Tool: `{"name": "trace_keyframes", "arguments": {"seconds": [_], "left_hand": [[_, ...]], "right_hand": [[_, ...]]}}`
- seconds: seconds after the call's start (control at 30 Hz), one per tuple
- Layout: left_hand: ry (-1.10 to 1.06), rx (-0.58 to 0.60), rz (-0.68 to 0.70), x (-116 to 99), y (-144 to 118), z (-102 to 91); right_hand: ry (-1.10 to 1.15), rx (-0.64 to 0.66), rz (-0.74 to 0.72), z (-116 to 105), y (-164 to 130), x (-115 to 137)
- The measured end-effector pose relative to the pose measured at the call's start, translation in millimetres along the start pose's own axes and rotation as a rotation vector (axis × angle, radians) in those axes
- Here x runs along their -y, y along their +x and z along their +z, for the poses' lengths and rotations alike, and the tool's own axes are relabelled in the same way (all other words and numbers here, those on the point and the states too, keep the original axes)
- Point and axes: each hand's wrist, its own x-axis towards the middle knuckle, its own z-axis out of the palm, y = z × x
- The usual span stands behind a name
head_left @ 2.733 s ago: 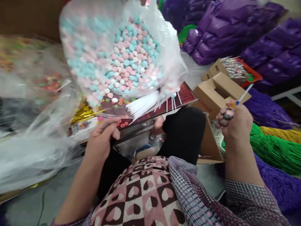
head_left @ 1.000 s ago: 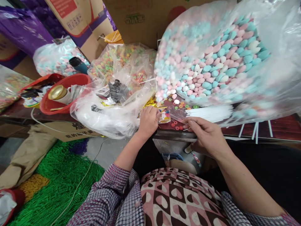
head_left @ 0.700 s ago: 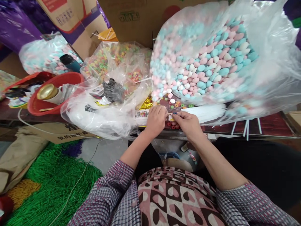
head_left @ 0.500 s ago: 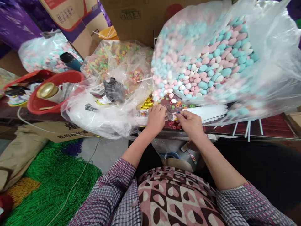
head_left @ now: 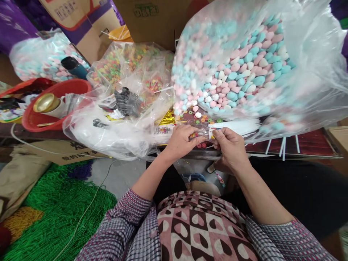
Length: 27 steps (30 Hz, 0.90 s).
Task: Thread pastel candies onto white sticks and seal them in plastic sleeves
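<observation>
My left hand (head_left: 181,141) and my right hand (head_left: 230,146) meet at the table's front edge, both pinching a small clear wrapper (head_left: 202,134) with coloured bits inside. Loose coloured ring candies (head_left: 202,119) lie on the dark red table (head_left: 312,148) just beyond my fingers. A bundle of white sticks (head_left: 239,127) lies to the right of the wrapper. Over them leans a big clear bag of pink, blue and white candies (head_left: 239,69).
A crumpled clear plastic bag (head_left: 114,130) lies left of my hands, with a bag of coloured rings (head_left: 119,67) behind it. A red basin (head_left: 54,105) holding a gold-lidded tin stands at far left. Green netting (head_left: 54,214) covers the floor below.
I turned from the boxes at my right back to the table. My right hand came in to meet the left, and both now hold the small wrapper, lifted slightly toward me.
</observation>
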Motion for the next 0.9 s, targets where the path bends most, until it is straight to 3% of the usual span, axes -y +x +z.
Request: {"name": "trace_keyframes", "arguments": {"seconds": [0.13, 0.27, 0.57, 0.67, 0.77, 0.9], "left_hand": [[-0.295, 0.000, -0.134, -1, -2, 0.2], [-0.468, 0.087, -0.257, -4, -6, 1.8], [-0.405, 0.097, -0.184, -7, -13, 12.8], [-0.457, 0.106, -0.179, -9, -14, 13.1], [-0.428, 0.032, -0.182, -11, -13, 11.5], [-0.364, 0.019, -0.085, -15, -6, 13.7]], "right_hand": [[0.016, 0.026, 0.036, -1, -3, 5], [0.138, 0.090, 0.081, -1, -5, 11], [-0.057, 0.004, 0.103, -8, -8, -6], [-0.068, 0.026, 0.059, -11, -9, -2], [0.003, 0.083, 0.007, -12, -11, 7], [-0.058, 0.046, 0.071, -16, -16, 15]]}}
